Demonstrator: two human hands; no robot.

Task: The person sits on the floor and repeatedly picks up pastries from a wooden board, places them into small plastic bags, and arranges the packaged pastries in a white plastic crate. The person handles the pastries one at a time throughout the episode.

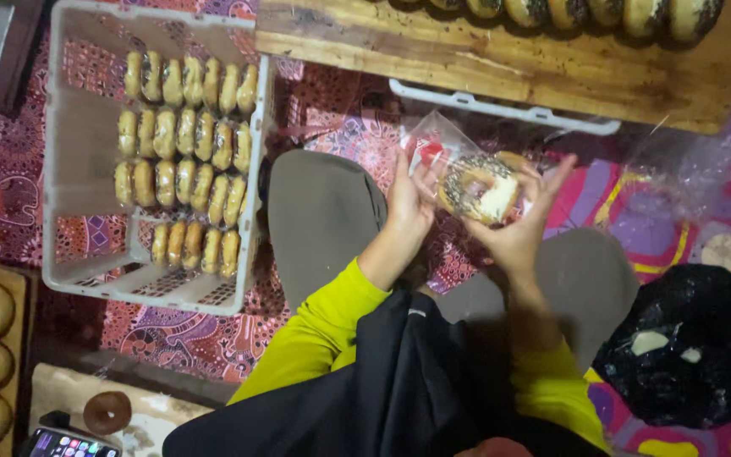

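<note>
A patterned floor mat in purple, red and pink (188,334) covers the ground and carries everything. On it at the left sits a pale grey plastic crate (65,169) holding rows of wrapped doughnuts. A rough wooden board (501,68) lies across the top, with another white crate's rim (501,108) just beneath its edge. A crumpled black plastic bag (691,347) rests at the right, clear plastic bags (695,169) above it.

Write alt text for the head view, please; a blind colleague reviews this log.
Seen from above, a seated person's left hand and right hand hold a sprinkle-topped doughnut at a clear plastic bag. To the left, a white crate holds rows of packed doughnuts; a wooden board with more lies ahead.
</note>
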